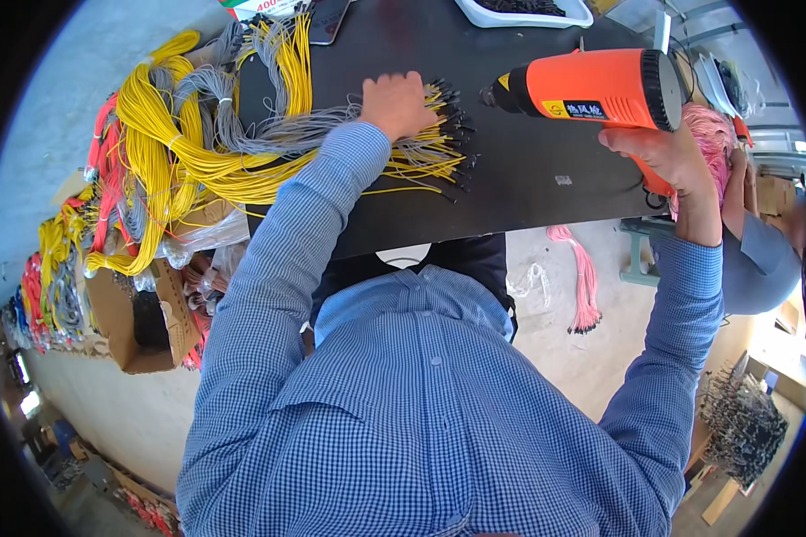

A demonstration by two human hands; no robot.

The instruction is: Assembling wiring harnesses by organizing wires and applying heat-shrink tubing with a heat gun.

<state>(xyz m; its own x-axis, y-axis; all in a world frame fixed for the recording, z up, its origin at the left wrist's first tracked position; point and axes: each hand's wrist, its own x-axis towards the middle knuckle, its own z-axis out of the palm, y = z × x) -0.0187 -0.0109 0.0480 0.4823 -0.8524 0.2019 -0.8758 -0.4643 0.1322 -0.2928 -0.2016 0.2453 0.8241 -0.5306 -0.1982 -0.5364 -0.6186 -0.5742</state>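
My left hand (396,103) presses down, fingers curled, on a fanned row of yellow and grey wires (425,152) with black sleeved tips that lie on a black table (528,170). My right hand (667,157) grips the handle of an orange heat gun (600,88). Its dark nozzle points left at the wire tips, a short way off them. The wires run back to big yellow and grey bundles (197,134) on the table's left.
A white tray (528,11) of dark parts stands at the table's far edge. Cardboard boxes (139,322) with more coloured wires sit left. Pink wire bundles (585,277) hang right, beside another person's sleeve (761,259). A dark tangle (743,430) lies on the floor.
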